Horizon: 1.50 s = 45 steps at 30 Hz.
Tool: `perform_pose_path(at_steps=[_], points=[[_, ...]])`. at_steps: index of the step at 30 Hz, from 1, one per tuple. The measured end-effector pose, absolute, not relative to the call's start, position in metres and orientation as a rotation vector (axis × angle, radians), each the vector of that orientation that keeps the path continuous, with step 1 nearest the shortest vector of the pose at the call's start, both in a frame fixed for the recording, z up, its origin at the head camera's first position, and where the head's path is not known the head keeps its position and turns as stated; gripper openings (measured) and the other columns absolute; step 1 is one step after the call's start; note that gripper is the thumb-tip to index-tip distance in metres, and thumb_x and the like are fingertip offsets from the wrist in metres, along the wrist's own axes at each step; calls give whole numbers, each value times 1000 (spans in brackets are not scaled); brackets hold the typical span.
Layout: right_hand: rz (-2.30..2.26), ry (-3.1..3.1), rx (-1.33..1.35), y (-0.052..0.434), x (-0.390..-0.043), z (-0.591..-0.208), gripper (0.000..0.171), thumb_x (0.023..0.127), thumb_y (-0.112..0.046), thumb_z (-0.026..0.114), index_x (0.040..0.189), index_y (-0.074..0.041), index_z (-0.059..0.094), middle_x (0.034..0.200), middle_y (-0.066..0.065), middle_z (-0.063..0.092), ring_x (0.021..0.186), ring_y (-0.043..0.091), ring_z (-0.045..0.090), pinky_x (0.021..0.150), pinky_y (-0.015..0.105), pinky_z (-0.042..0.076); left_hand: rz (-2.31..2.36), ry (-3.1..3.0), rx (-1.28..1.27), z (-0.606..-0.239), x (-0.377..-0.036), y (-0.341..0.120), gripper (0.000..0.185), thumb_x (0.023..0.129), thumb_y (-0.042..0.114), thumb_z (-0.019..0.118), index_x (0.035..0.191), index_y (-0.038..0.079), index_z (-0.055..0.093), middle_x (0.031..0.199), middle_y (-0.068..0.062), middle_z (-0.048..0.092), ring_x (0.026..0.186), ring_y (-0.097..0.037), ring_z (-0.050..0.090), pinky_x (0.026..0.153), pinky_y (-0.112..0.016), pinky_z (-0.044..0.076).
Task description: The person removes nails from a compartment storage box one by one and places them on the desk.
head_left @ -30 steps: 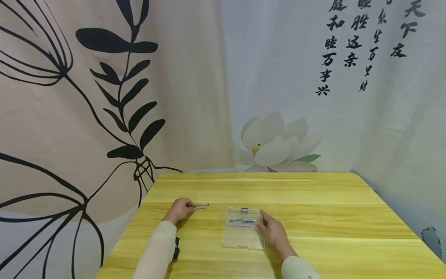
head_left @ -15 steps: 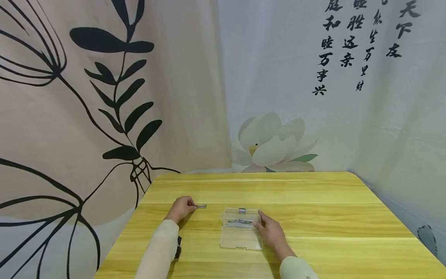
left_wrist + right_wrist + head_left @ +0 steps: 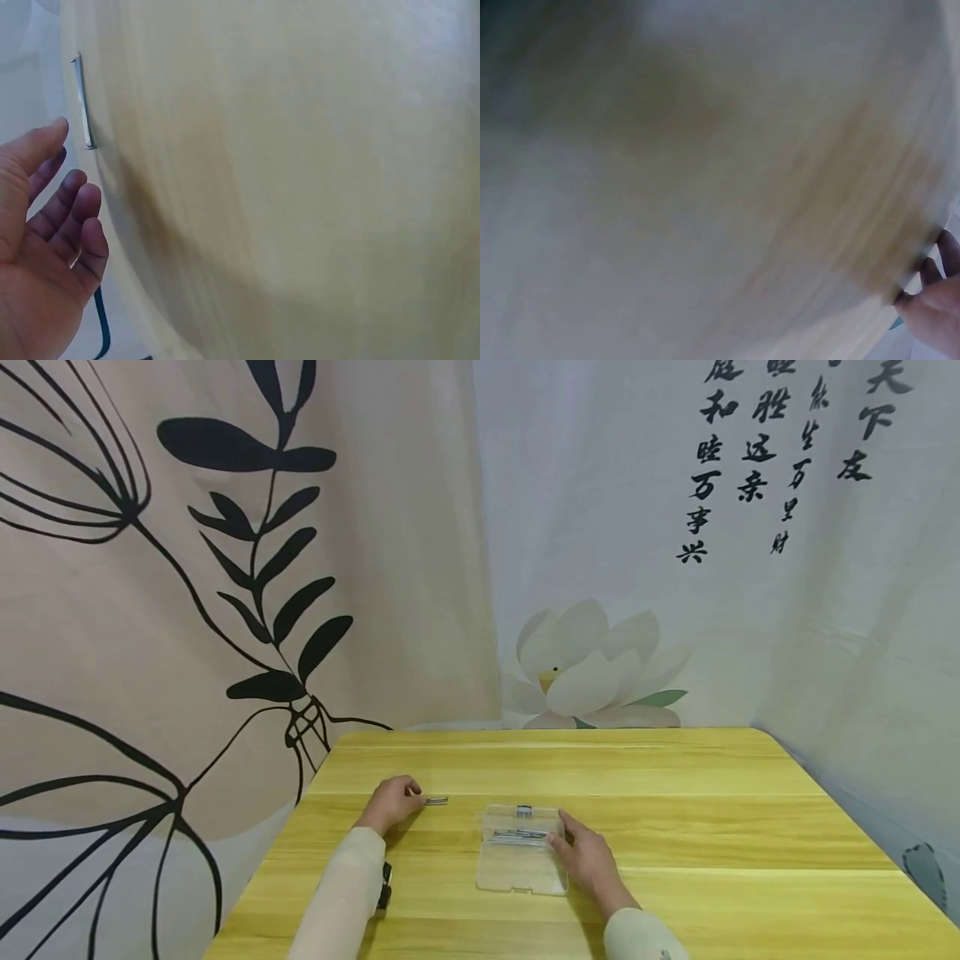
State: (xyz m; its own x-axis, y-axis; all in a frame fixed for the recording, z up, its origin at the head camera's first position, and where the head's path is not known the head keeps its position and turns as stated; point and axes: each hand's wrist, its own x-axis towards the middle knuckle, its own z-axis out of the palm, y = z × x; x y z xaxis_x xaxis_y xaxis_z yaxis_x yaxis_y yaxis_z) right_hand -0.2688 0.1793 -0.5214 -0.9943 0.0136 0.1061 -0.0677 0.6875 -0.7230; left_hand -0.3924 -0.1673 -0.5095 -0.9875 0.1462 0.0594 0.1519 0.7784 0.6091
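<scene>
In the left wrist view, metal nails (image 3: 84, 105) lie side by side on the wooden table (image 3: 247, 150), one flat head showing at the lower end. My left hand (image 3: 395, 803) is right beside them at the table's far left, its thumb and fingers apart and holding nothing. A clear plastic case (image 3: 522, 872) lies opened flat near the middle, and more nails (image 3: 517, 837) rest in its far half. My right hand (image 3: 590, 857) grips the case's right edge between thumb and fingers. In the right wrist view only the fingertips of that hand (image 3: 934, 304) show, at the right border.
A small dark-printed label (image 3: 524, 812) sits at the far edge of the case. Behind the table's back edge hangs a printed curtain (image 3: 412, 610) with plant drawings and writing. A black band (image 3: 385, 887) shows at the left wrist.
The loose nails, spread apart in the left fingers a second ago, came together and now lie on the table. The left hand has let go of them. The right hand stays at the case.
</scene>
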Motion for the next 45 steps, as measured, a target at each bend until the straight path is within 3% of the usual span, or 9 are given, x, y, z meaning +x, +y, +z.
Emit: perform_pose_path(at_steps=[17,25,45], points=[[1222,-2788,21,180,-273,-525,55,101,-29,59,147,-2,46,139,27,51,130,49,43,105,61,34,-1206,-2888,-452,-481,-383,-132,19,96,13,67,110,1,69,98,-5,64,89,-21,60,79,-43,50],[1208,-2804,39,181,-270,-521,54,102,-29,58,146,0,46,139,28,51,130,51,43,104,62,34,-1292,-2890,-624,-472,-380,-106,23,97,18,67,113,1,69,99,-4,64,87,-20,61,74,-36,53],[1220,-2775,73,180,-270,-523,54,101,-27,58,146,0,46,136,29,53,128,50,46,103,60,37,-1303,-2933,-902,-480,-364,-62,18,94,15,70,107,3,73,96,4,69,89,-14,62,80,-35,52]])
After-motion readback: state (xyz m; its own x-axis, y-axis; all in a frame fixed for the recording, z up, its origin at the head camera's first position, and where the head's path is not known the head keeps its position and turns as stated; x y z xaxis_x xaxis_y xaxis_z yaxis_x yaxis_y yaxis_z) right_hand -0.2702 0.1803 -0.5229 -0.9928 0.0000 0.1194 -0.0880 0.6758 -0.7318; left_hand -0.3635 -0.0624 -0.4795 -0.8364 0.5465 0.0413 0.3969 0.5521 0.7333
